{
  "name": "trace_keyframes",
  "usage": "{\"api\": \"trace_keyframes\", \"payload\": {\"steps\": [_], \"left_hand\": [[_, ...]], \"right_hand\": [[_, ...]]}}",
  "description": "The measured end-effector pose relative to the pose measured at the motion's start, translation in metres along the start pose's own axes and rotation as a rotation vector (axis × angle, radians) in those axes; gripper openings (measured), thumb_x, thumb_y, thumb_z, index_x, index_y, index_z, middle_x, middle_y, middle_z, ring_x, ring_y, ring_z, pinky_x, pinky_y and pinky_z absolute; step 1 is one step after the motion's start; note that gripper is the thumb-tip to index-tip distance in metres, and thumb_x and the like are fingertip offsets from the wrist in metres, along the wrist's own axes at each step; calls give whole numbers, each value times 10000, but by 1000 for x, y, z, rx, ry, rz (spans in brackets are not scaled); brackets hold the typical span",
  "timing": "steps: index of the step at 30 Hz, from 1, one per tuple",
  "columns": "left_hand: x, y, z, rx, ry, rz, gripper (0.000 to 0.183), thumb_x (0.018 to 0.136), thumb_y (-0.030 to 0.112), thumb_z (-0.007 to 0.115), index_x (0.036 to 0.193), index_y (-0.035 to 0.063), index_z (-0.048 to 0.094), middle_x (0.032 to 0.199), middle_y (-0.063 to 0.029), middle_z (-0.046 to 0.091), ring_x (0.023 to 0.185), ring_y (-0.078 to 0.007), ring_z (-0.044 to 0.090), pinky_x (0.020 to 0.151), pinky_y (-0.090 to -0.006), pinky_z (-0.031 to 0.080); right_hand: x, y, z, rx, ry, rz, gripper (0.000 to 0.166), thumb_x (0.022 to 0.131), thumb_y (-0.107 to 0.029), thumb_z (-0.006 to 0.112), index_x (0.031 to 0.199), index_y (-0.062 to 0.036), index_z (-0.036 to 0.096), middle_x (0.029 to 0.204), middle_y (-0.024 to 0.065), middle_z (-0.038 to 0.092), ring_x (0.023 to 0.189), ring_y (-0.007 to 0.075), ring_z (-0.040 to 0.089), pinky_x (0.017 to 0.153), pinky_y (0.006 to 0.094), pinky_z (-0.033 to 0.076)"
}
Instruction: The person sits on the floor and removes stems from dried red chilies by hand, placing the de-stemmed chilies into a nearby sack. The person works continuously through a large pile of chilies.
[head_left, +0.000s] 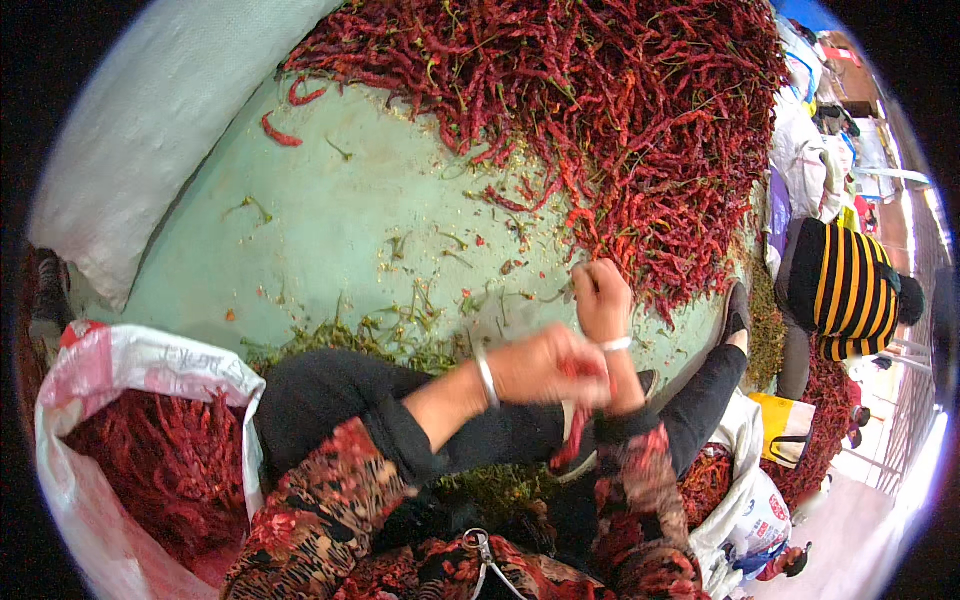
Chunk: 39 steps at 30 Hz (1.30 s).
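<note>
My left hand (551, 367), blurred, reaches in from the left with a silver bangle on its wrist; red dried chilli peppers (576, 435) show at and below its fingers. Just beyond it, my right hand (602, 296) is curled near the chilli pile's lower edge, a pale bangle on its wrist. A thin stem-like bit shows beside its fingertips; whether it is gripped is unclear. The large heap of dried red chillies (600, 112) lies on a pale green surface (300, 195). Loose green stems (375, 337) are gathered before my legs, with scattered stems and seeds beyond.
An open white woven sack (150, 341) of red chillies stands at the left, below a large full white sack (165, 97). At the right are another open sack (742, 450) with chillies, a yellow and white bag (784, 427), and a person in a striped top (855, 289).
</note>
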<state>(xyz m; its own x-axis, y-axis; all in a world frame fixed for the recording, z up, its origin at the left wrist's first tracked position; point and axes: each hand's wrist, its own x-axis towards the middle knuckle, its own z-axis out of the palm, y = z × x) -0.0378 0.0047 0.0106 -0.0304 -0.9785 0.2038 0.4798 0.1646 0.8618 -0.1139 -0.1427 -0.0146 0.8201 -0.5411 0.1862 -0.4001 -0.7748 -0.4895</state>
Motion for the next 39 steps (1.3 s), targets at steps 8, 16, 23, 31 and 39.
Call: {"api": "trace_keyframes", "payload": {"steps": [8,16,23,31,39], "left_hand": [[-2,-1,-18,-485,528,-92,124,804,145,526,821,27,559,736,-40,573,648,-93,528,534,-206,400],[5,-13,-22,-297,955,6,147,767,145,642,869,76,562,678,24,541,534,-40,446,444,-182,326],[1,-27,-2,-278,911,-97,189,757,208,681,786,49,583,660,35,538,588,-60,462,549,-213,400],[2,-10,-18,-310,1006,-131,191,824,245,575,753,68,566,659,-1,576,536,-65,508,429,-196,379],[1,-2,-30,-281,1085,-37,147,832,144,567,743,28,550,662,-6,557,581,-78,495,534,-225,407]], "right_hand": [[94,-4,75,-69,-304,-124,351,654,-133,679,973,-21,585,896,138,581,724,245,559,659,339,447],[44,-9,15,493,-165,328,87,726,-62,623,766,-5,570,658,40,566,613,113,529,577,259,436],[-50,-57,-39,471,-195,278,81,765,-57,610,763,22,591,642,29,573,608,71,517,560,226,431],[68,-31,36,158,-231,50,219,789,-181,589,972,-62,591,678,131,577,614,203,561,569,322,436],[127,-37,108,-358,-280,4,216,795,-267,517,936,-103,519,898,172,559,764,377,564,661,459,458]]}}
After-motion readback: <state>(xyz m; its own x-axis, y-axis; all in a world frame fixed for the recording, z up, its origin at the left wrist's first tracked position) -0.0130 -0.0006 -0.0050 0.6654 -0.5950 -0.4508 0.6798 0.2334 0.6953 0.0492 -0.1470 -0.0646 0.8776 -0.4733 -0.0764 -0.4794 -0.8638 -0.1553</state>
